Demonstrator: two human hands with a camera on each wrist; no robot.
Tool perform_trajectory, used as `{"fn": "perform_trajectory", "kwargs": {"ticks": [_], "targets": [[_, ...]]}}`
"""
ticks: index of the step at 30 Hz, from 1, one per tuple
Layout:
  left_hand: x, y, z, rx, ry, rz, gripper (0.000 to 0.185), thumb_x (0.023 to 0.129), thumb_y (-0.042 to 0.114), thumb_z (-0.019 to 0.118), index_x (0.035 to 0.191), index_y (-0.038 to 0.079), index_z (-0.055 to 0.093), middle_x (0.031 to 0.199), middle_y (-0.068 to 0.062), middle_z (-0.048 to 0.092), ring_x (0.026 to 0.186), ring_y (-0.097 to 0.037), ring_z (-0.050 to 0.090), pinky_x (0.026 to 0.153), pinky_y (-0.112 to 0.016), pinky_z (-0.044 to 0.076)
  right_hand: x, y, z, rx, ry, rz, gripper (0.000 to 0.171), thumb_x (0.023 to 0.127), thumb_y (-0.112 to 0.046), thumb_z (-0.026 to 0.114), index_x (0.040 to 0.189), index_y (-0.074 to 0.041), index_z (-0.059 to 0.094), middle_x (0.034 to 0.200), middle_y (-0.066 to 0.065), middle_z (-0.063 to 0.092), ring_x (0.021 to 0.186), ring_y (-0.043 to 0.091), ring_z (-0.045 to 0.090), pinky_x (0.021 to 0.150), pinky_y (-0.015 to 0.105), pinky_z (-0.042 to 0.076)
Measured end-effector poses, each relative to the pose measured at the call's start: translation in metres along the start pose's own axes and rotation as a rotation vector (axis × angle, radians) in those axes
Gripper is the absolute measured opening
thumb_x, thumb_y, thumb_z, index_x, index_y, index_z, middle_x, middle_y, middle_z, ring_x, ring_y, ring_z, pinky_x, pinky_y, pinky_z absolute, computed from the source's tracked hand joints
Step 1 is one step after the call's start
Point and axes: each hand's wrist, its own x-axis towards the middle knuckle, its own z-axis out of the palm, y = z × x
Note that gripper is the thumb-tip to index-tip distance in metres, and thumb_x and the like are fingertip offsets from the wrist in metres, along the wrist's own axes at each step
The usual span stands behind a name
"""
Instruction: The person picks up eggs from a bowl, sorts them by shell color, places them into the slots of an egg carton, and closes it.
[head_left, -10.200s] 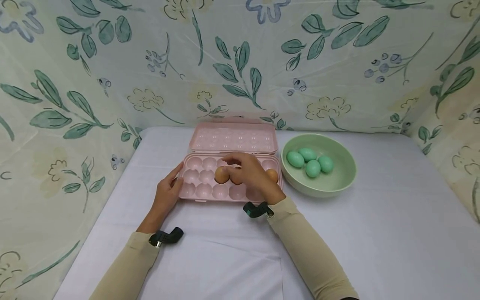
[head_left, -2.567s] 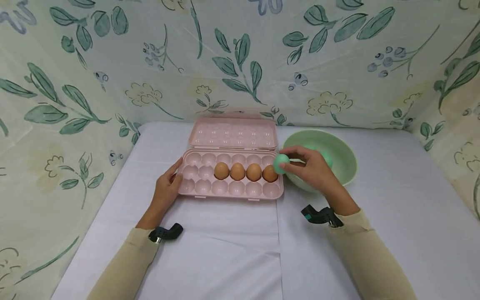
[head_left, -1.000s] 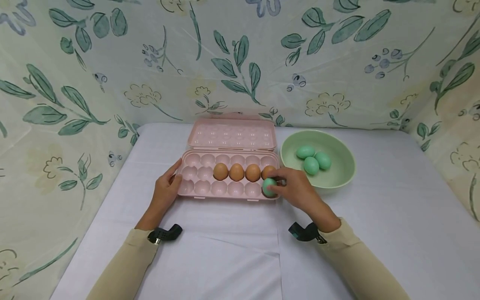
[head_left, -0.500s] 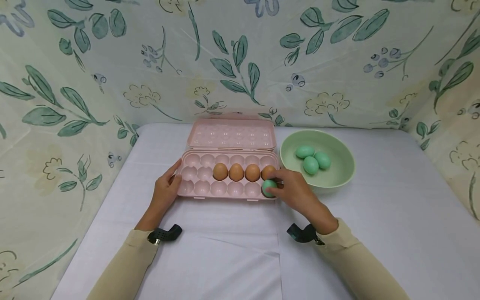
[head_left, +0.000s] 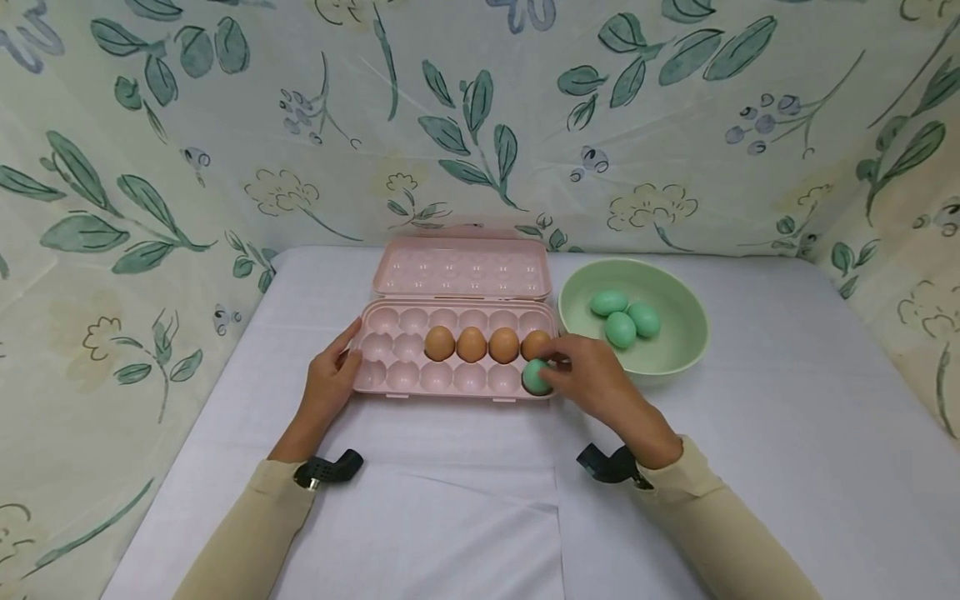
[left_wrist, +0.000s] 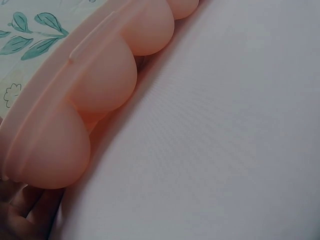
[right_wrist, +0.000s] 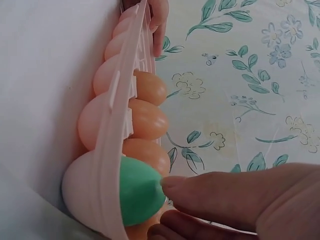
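Pale pink egg tray (head_left: 390, 350) and lid (head_left: 461, 271). Four brown eggs (head_left: 472, 344) in a row; one mint-green egg (head_left: 534, 377) at the near right cup. Pale green bowl (head_left: 678, 333), three mint-green eggs (head_left: 620, 330) inside. White tablecloth (head_left: 750, 433). Cream backdrop (head_left: 300, 125) patterned with teal leaves, blue berries, faint yellow flowers. Beige sleeves (head_left: 697, 525); black wrist mounts (head_left: 330, 471).

Bare white cloth (head_left: 450, 500) lies open in front of the pink plastic egg tray (head_left: 408, 379), whose raised lid (head_left: 461, 271) blocks the far side, while the pale green round bowl (head_left: 678, 350) crowds its right end.
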Motion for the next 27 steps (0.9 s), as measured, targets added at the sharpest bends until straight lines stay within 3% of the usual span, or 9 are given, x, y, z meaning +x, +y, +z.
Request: {"fn": "perform_trajectory", "kwargs": {"ticks": [7,15,27], "targets": [[0.0,-0.002,0.0,0.012,0.004,0.01,0.05,0.1,0.019,0.045,0.149,0.025,0.04,0.151,-0.003,0.04,0.107,-0.02,0.056,0.081,-0.006,0.04,-0.001,0.004,-0.015,0.016,0.026,-0.01,0.025,0.085,-0.009,0.073,0.108,-0.003,0.07,0.104,0.012,0.069,0.094,0.025,0.065,0.082,0.041,0.055],[0.001,-0.002,0.0,0.002,0.005,-0.001,0.05,0.099,0.019,0.046,0.148,0.027,0.04,0.15,-0.003,0.041,0.103,-0.02,0.056,0.079,-0.006,0.041,0.002,0.013,-0.031,0.06,0.086,-0.04,0.021,0.084,-0.007,0.073,0.105,-0.005,0.072,0.102,0.011,0.071,0.095,0.026,0.067,0.081,0.04,0.056],[0.001,-0.004,0.0,-0.011,0.001,-0.002,0.05,0.099,0.019,0.045,0.148,0.028,0.04,0.151,-0.002,0.04,0.102,-0.019,0.055,0.079,-0.006,0.042,0.004,0.028,-0.048,0.046,0.145,-0.004,0.026,0.087,-0.014,0.072,0.111,-0.005,0.07,0.105,0.009,0.071,0.097,0.026,0.067,0.081,0.04,0.056]]}}
